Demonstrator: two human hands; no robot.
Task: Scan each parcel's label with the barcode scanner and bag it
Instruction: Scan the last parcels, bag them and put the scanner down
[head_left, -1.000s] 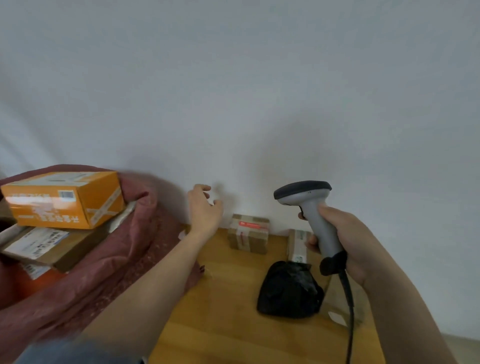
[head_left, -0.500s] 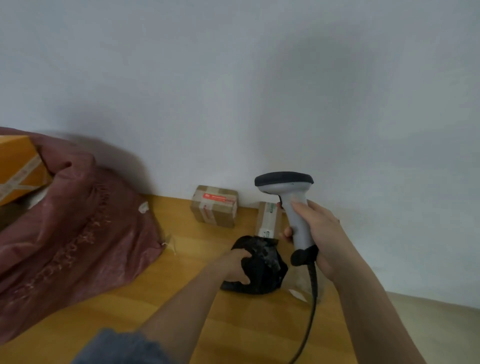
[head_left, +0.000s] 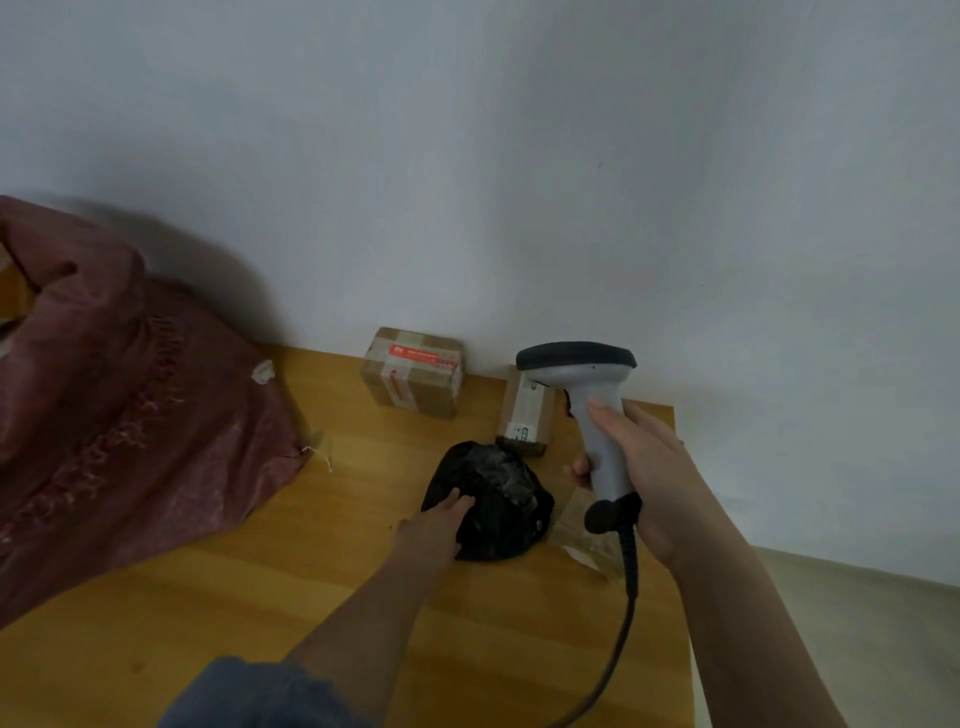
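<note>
A black plastic-wrapped parcel (head_left: 501, 512) lies on the wooden table (head_left: 249, 597). My left hand (head_left: 434, 525) holds its left side, fingers on top and thumb at the near edge. My right hand (head_left: 647, 478) grips the handle of the grey barcode scanner (head_left: 584, 384), raised just right of the parcel with its dark head pointing left. Its black cable (head_left: 626, 603) hangs down to the table. Behind the parcel, by the wall, stand a cardboard box with red tape (head_left: 413, 371) and a smaller brown box (head_left: 527, 410).
A big dark-red woven sack (head_left: 104, 395) fills the table's left side. A clear plastic packet (head_left: 582, 535) lies under the scanner, right of the black parcel. The table's right edge (head_left: 683, 597) runs close to my right forearm. A white wall stands behind.
My left hand came down from near the wall onto the black parcel. The view swung right, so the orange box in the sack is out of sight. The scanner stays raised.
</note>
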